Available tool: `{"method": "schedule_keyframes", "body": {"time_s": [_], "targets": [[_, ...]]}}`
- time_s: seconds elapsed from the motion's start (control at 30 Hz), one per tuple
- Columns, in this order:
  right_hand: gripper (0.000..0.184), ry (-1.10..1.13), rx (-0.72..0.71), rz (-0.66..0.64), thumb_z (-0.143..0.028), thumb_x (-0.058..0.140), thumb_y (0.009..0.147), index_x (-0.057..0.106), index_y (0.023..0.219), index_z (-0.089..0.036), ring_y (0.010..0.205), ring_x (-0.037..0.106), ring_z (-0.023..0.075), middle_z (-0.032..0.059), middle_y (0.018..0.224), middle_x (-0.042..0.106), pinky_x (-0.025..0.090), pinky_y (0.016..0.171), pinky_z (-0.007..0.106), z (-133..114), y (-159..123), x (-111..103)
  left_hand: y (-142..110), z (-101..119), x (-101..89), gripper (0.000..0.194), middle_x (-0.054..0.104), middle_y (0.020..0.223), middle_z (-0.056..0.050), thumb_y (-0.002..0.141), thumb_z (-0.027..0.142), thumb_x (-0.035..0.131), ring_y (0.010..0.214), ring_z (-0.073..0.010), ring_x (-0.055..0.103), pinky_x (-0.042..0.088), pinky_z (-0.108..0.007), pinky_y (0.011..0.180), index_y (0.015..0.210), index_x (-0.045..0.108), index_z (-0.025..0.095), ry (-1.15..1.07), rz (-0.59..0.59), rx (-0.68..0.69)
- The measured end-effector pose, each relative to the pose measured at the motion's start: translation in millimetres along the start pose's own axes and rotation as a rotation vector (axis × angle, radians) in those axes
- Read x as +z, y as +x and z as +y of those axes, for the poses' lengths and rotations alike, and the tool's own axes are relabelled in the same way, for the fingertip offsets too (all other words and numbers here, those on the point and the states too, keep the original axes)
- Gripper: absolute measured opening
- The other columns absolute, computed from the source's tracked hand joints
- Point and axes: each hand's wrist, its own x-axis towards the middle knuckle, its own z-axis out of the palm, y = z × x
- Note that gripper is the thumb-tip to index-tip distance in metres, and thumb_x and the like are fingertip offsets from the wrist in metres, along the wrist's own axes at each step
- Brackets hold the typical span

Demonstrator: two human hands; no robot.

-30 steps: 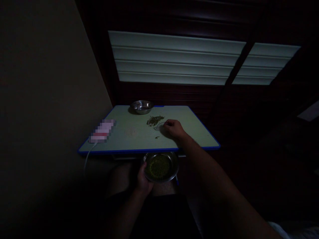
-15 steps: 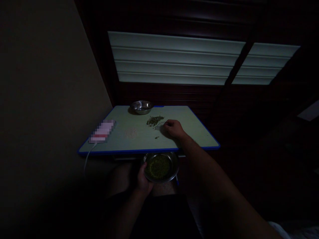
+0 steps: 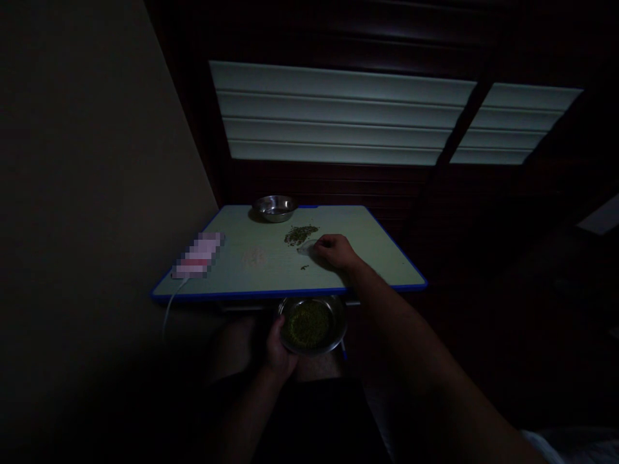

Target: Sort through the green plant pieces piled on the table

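My left hand (image 3: 281,351) grips the near-left rim of a steel bowl (image 3: 340,332), below the table's front edge. Small green grains, which look like mung beans (image 3: 307,324), fill the bottom of that bowl. My right hand (image 3: 334,250) is over the table with its fingers pinched on a clear, thin plastic piece (image 3: 304,248); its exact kind is hard to make out in the dim light. Just beyond the piece's tip lies a loose pile of beans (image 3: 300,235). A few stray beans (image 3: 304,267) rest nearer the front edge.
The pale table (image 3: 377,258) has a blue rim. A second steel bowl (image 3: 275,209) stands at its back left. A blurred pink phone-like object (image 3: 199,255) with a white cable (image 3: 169,303) lies on the left side. A pale patch (image 3: 254,258) marks the tabletop. Wall at left, dark slatted panels behind.
My right hand has shifted slightly left and toward me with the clear plastic piece. My left hand and its bowl stay in place.
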Motion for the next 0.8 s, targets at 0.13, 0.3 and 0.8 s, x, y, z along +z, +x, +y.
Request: {"method": "schedule_keyframes", "body": {"time_s": [0.13,0.3,0.8], "targets": [[0.016,-0.075,0.009,0.043,-0.025,0.056,0.069,0.068,0.071,-0.013,0.061,0.052,0.0112,0.0005,0.064,0.063,0.038,0.059,0.022,0.7,1.4,-0.5,0.9,-0.1,-1.6,0.027,0.075,0.092,-0.009,0.076,0.031,0.058,0.093,-0.0263,0.068,0.049,-0.042,0.091,0.095,0.072,0.016,-0.009,-0.009,-0.002],[0.015,-0.119,0.05,0.108,-0.023,0.055,0.069,0.068,0.07,-0.014,0.06,0.052,0.0112,0.0006,0.063,0.064,0.038,0.059,0.022,-1.4,1.1,-1.7,-0.1,0.1,-0.6,0.029,0.075,0.093,-0.008,0.076,0.03,0.059,0.093,-0.0259,0.068,0.05,-0.041,0.09,0.098,0.071,0.017,-0.024,-0.019,0.013],[0.014,-0.086,0.041,0.137,-0.023,0.056,0.07,0.067,0.07,-0.014,0.062,0.054,0.0118,0.0007,0.064,0.065,0.039,0.06,0.023,3.2,2.9,-1.0,-0.6,-0.2,0.0,0.028,0.075,0.094,-0.008,0.077,0.03,0.059,0.091,-0.0248,0.068,0.05,-0.04,0.089,0.099,0.072,0.018,-0.017,-0.01,0.021]]}}
